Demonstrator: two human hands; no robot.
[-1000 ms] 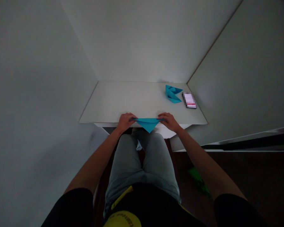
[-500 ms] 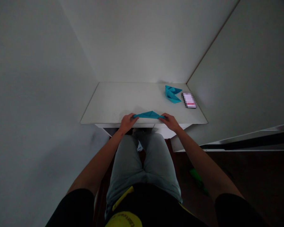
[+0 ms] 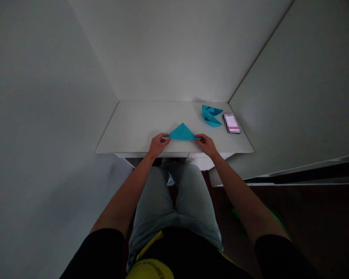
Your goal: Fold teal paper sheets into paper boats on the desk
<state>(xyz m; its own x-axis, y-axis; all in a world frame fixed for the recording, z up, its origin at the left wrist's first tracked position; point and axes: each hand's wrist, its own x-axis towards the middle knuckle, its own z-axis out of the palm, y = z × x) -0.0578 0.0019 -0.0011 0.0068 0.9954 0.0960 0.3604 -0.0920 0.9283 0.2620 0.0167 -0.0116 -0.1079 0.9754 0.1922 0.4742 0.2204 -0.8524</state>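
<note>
spanning left hand (image 3: 159, 144) to right hand (image 3: 206, 144), the folded blue paper (image 3: 182, 133) was pinched by each at one end. it was judged light, crisp, easily creased, best held at those tips; contact with the desktop (image 3: 139, 121) beneath the hands was unclear.

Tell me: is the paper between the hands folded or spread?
Folded: the blue paper forms a triangle with a crease up its middle; left hand and right hand hold its ends.

Black short-sleeved top (image 3: 189, 252) with yellow, dark-lettered patch (image 3: 151, 270), faded grey-blue jeans (image 3: 155, 211)
</note>
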